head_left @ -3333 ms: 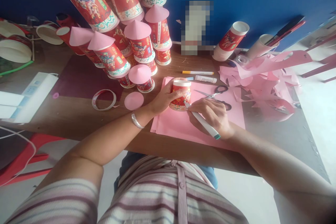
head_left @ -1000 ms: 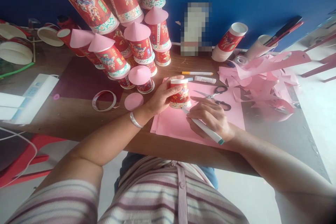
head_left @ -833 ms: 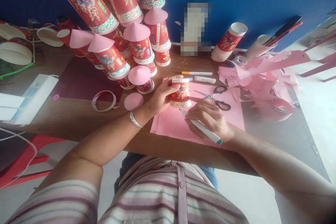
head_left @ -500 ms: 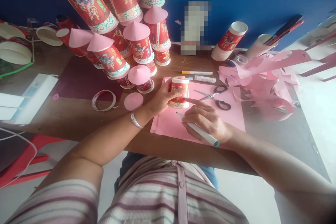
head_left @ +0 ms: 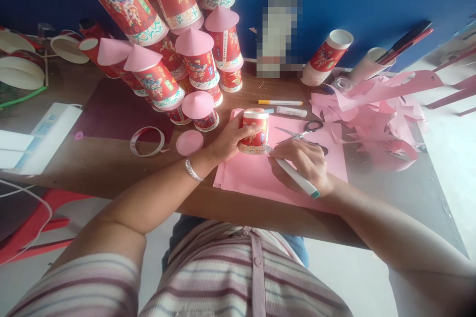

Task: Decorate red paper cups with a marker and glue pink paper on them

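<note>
My left hand is closed around a red paper cup with a white rim and a patterned white band along its bottom. A white marker with a green end is gripped in my right hand. Its tip meets the lower right side of the cup, at the patterned band. Beneath both hands lie sheets of pink paper. Scissors rest on the paper just behind my right hand, which covers part of one handle loop.
Stacked red cups with pink cone tops stand at the back left. A tape roll and pink disc lie left. An orange-capped marker lies behind the cup. Pink scraps and a pen holder are right.
My right hand has turned and shifted a little right, and the marker's tip has risen from below the cup to its lower side. My left hand keeps its hold.
</note>
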The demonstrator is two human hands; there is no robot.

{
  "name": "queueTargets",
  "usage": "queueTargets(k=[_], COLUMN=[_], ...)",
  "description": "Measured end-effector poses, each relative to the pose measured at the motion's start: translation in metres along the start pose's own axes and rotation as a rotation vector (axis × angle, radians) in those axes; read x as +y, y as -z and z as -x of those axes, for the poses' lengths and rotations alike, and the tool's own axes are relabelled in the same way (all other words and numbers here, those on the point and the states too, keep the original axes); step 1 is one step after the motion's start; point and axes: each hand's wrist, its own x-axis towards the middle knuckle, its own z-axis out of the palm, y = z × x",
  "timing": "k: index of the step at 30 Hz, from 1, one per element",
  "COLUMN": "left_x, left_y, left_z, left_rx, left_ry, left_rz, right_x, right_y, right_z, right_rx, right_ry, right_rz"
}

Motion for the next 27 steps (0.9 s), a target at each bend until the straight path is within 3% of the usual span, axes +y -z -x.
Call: queueTargets(k=[27], left_x=[-0.0010], left_y=[-0.0001], left_z=[-0.0007], left_rx=[-0.003], left_ry=[-0.017], left_rz=[-0.036], right_x=[0.0030], right_y=[-0.0038], right_z=[0.0057], right_rx=[-0.033], right_ry=[-0.025], right_rz=[-0.022])
